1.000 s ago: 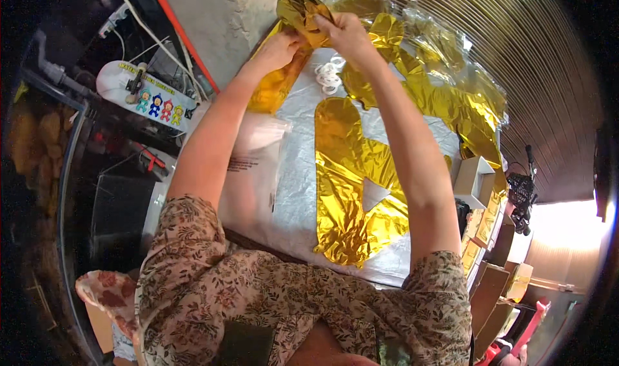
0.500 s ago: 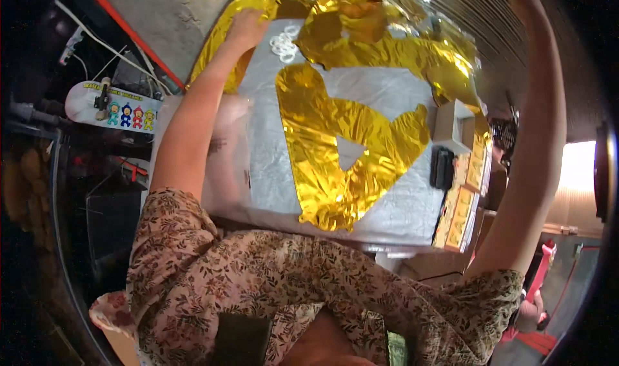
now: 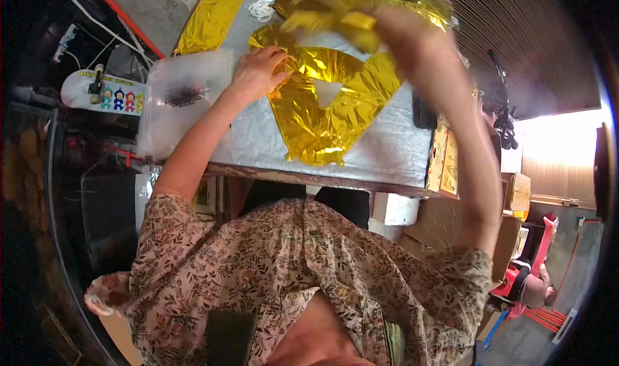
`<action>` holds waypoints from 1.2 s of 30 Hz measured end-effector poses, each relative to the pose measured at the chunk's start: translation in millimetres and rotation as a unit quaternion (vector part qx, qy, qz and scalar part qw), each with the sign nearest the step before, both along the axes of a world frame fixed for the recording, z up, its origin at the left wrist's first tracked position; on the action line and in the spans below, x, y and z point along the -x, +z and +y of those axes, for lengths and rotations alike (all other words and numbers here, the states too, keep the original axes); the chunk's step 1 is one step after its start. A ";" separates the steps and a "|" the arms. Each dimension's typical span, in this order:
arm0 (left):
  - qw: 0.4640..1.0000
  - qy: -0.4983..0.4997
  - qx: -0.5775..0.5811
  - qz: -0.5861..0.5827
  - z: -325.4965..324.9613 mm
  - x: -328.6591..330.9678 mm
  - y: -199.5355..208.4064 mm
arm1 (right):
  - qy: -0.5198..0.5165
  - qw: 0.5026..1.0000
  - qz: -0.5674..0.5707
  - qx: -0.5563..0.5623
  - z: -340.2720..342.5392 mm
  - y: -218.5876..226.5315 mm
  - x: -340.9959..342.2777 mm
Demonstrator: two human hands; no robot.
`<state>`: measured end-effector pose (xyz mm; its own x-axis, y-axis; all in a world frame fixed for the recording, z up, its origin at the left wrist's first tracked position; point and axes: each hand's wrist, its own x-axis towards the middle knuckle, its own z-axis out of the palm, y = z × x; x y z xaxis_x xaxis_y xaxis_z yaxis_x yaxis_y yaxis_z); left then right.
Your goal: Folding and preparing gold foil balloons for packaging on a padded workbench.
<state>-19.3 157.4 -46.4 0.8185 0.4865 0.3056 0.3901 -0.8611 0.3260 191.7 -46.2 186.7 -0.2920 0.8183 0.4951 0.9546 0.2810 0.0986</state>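
A flat gold foil balloon (image 3: 322, 134) with a small triangular hole lies on the silvery table cover (image 3: 242, 134). My left hand (image 3: 258, 72) grips its upper left edge with bent fingers. Up and to the right, my right hand (image 3: 406, 40) is smeared by motion. A blurred strip of gold foil (image 3: 351, 27) moves with it and appears held in its fingers. Another flat gold balloon (image 3: 216, 14) lies at the far left of the table. White rings (image 3: 262, 9) rest beside it.
A clear plastic bag (image 3: 187, 101) lies on the table's left side. A black case (image 3: 423, 111) and yellow printed boxes (image 3: 442, 163) line the right edge. More gold foil (image 3: 432, 8) is heaped at the back. A skateboard deck (image 3: 80, 90) stands at left; another person (image 3: 535, 285) is at far right.
My left hand has left the far left balloon and come to the middle one. My right hand has swung inward from the far right, with blurred foil at it. The view has shifted.
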 end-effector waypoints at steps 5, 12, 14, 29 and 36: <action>0.946 -0.019 0.276 -0.170 6.3 6.3 -20.6 | 0.043 0.998 0.041 -0.005 -54.0 -118.2 71.4; 0.998 0.028 0.021 -0.059 -3.6 11.4 -12.0 | 0.012 0.997 0.069 0.034 -80.3 -203.2 70.0; 0.995 0.030 0.023 -0.094 -2.7 15.9 -17.1 | -0.028 0.955 0.161 0.249 -90.7 -174.7 59.3; 0.995 0.025 0.003 -0.101 -1.0 20.8 -21.4 | 0.029 0.904 0.245 0.349 -53.1 -180.1 2.2; 0.993 0.029 0.006 -0.117 -2.7 15.7 -26.7 | -0.098 0.949 0.273 0.121 -13.4 -217.3 25.9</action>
<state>-35.0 154.7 -73.1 0.6958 0.5359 0.4782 0.3521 -0.8348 0.4232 165.8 -59.5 -30.6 0.1242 0.9393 0.3199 0.8814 0.0436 -0.4703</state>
